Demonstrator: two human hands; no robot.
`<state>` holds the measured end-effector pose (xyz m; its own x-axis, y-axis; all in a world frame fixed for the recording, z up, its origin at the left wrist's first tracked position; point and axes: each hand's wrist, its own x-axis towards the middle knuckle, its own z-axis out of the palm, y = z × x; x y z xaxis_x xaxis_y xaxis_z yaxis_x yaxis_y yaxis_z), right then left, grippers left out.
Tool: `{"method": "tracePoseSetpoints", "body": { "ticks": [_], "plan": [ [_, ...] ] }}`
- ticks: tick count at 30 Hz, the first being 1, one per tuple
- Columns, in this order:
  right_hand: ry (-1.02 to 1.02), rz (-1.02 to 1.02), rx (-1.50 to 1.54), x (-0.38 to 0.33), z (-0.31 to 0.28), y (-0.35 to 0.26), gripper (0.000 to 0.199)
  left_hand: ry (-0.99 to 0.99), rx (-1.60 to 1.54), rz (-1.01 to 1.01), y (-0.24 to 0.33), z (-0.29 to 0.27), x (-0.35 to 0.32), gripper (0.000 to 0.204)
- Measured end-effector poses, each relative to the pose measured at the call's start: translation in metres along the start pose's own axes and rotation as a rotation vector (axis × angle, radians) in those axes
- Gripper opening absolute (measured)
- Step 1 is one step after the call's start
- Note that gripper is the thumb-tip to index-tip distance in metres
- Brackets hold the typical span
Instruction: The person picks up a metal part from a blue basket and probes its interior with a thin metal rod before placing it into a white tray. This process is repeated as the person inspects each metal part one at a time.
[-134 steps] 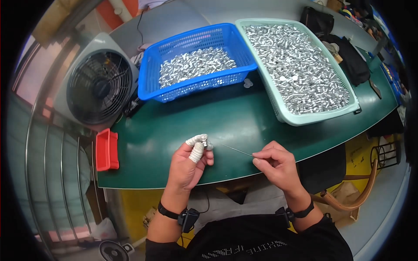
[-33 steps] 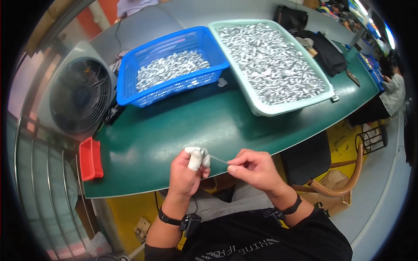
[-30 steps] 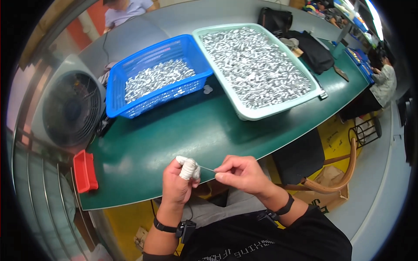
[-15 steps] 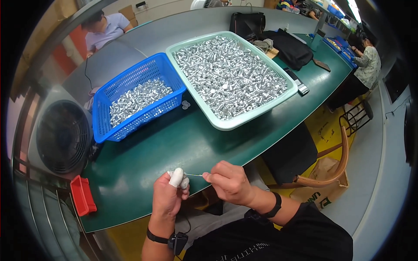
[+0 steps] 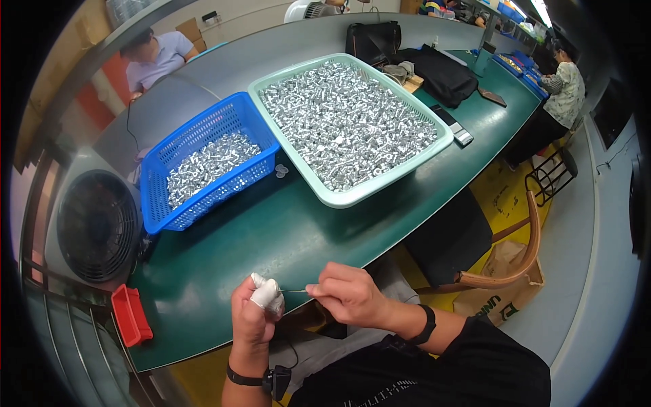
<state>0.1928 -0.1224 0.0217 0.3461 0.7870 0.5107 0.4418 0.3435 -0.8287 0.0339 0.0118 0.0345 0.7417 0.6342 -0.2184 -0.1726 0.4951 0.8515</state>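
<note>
My left hand (image 5: 253, 308) is closed in a pinch above the near edge of the table, with white coverings on its thumb and at least one finger. What sits between those fingertips is hidden. A thin metal rod (image 5: 293, 291) runs from the left fingertips across to my right hand (image 5: 349, 295), whose thumb and fingers are closed on its other end. Beyond the hands stand a blue perforated basket (image 5: 224, 188) and a larger pale green basket (image 5: 342, 198). Both hold many small silver metal parts (image 5: 346, 122).
A red tray (image 5: 132, 315) lies at the table's left edge beside a large fan (image 5: 98, 224). A few small discs (image 5: 281, 171) lie near the blue basket. Black bags (image 5: 441, 74) rest at the back. A chair (image 5: 502, 271) stands right; co-workers (image 5: 563, 85) sit or stand farther off.
The view has shifted slightly. Both hands are a little lower and farther left in it, still joined by the thin rod, and the left hand's covered fingers have turned somewhat.
</note>
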Motion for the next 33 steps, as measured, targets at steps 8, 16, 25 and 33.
{"method": "tracePoseSetpoints", "body": {
  "ticks": [8, 16, 25, 33],
  "plan": [
    [0.025, -0.360, -0.532, 0.006, -0.009, -0.002, 0.008, 0.046, -0.041, -0.189, 0.002, 0.005, 0.002, 0.018],
    [-0.145, 0.799, 0.626, 0.000, -0.008, -0.001, 0.006, 0.007, 0.177, 0.249, -0.017, 0.007, 0.010, 0.018],
    [-0.059, 0.207, 0.247, -0.005, 0.002, 0.013, 0.002, -0.056, 0.138, 0.082, -0.003, -0.002, 0.004, 0.017],
    [-0.004, -0.429, -0.580, 0.008, -0.014, 0.003, 0.011, 0.111, -0.108, -0.318, -0.003, -0.002, 0.008, 0.023]
  ]
}}
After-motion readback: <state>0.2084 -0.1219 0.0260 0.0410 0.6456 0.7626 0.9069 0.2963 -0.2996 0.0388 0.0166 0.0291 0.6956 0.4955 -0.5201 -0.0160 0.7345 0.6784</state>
